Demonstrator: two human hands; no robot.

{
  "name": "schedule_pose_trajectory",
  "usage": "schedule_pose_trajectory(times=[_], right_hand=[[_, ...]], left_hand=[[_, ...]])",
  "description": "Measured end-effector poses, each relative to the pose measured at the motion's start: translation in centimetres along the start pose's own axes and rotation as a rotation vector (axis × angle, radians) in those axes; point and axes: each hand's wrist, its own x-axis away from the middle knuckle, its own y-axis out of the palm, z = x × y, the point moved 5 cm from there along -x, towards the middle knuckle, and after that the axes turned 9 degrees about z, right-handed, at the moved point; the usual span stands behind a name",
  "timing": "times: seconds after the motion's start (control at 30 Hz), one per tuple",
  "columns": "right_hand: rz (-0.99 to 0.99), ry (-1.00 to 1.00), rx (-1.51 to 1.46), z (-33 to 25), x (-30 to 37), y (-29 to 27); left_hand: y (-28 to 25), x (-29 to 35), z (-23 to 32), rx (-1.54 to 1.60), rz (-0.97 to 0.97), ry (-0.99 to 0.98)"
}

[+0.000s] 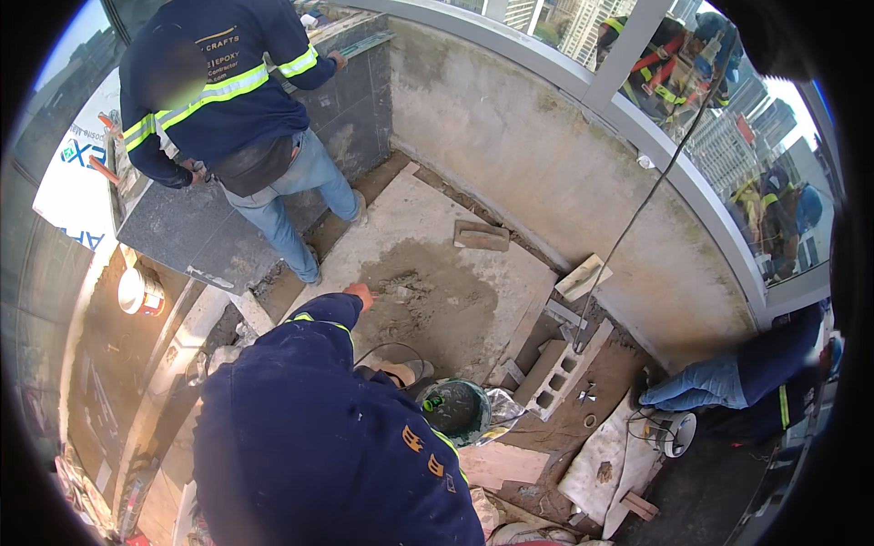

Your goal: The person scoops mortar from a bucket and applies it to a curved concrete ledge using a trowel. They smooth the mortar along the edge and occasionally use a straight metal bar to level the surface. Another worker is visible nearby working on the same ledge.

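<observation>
Neither my left hand nor my right hand comes into the picture. Just in front, a person in a navy hoodie (pixel 319 419) bends over, back toward me. That person's bare hand (pixel 361 294) reaches out at the left edge of a wet mortar patch (pixel 428 305); whatever it holds is too small to make out. The mortar lies spread on a pale slab (pixel 414 205). A block (pixel 481 236) rests on the slab's far side. Beside the bending person stands a dark bucket (pixel 455 411) with a green-handled tool (pixel 433 401) in it.
Another person (pixel 228 100) stands at the dark tiled ledge (pixel 350 100), far left. A hollow concrete block (pixel 557 378) lies right of the slab, near a hanging cable (pixel 628 223). A third person (pixel 728 373) is at the right, by a white bucket (pixel 675 433). Another bucket (pixel 141 291) sits left.
</observation>
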Motion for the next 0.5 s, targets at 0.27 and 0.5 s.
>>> schedule_pose_trajectory(times=[0.27,0.5], right_hand=[[0.07,-0.075,0.115,-16.9,-0.7,-8.6],[0.084,0.238,-0.725,-23.2,-1.0,-14.4]], left_hand=[[6.2,2.2,-3.4,0.024,-0.157,-0.021],[1.8,1.8,3.6,0.321,-0.079,0.113]])
